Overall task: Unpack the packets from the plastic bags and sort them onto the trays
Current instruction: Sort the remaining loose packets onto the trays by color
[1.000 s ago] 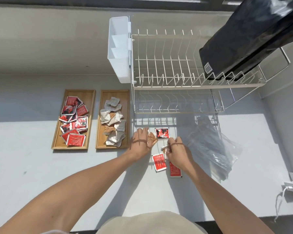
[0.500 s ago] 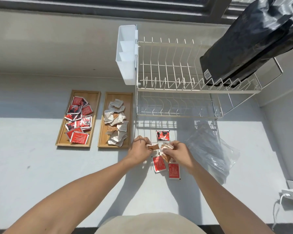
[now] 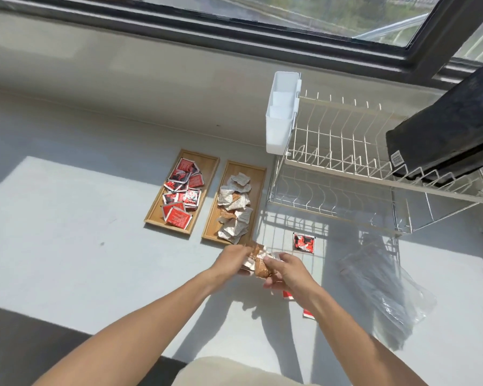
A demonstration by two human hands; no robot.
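Just below the right-hand tray (image 3: 258, 174), both hands meet over the counter (image 3: 67, 246): the left hand (image 3: 233, 260) and the right hand (image 3: 286, 270) each grip part of a small bunch of brown-and-white packets (image 3: 258, 263), fingers curled round it, lifted clear of the surface. That tray already carries a heap of pale packets (image 3: 234, 208); the left-hand tray (image 3: 209, 165) beside it carries red packets (image 3: 183, 196). One loose red packet (image 3: 304, 242) lies apart on the counter under the rack's shadow, and edges of two more red packets (image 3: 287, 295) show from beneath the right forearm. Probable fault: with several slick sachets pinched together, one may slip and fall short of the tray, or land among the red ones if released too far left. The red packets hidden under the forearm could be brushed aside or overlooked. To the right lies a crumpled clear plastic bag (image 3: 388, 296); whether it still holds packets cannot be told. A two-tier wire dish rack (image 3: 346, 168) with a white caddy (image 3: 280, 112) stands behind, a black bag (image 3: 444, 135) resting on its top tier; none obstructs the short path to the trays.
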